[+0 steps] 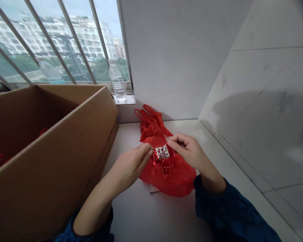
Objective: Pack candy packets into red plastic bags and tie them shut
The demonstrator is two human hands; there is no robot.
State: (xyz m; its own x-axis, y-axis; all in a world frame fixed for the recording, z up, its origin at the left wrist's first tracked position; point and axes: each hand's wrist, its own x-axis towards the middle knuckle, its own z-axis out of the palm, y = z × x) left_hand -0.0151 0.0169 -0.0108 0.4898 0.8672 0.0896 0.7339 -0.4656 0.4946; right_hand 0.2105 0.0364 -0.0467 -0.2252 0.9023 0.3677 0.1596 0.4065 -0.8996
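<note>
Head view: the left hand (131,166) and right hand (189,151) reach inward from both sleeves, wrists bent; the left grip is closed, pinching one twisted end of a red-and-white wrapped candy (163,153); the right grip pinches its other end; the candy hangs between them, just above a red plastic bag (166,178); a cardboard box (65,134) stands left of the bag; a plastic water bottle (117,80) stands beyond it.

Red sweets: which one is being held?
The white-labelled sweet, pinched by the left hand, right hand at its other end; the other sweet lies lower on the red bag.
</note>
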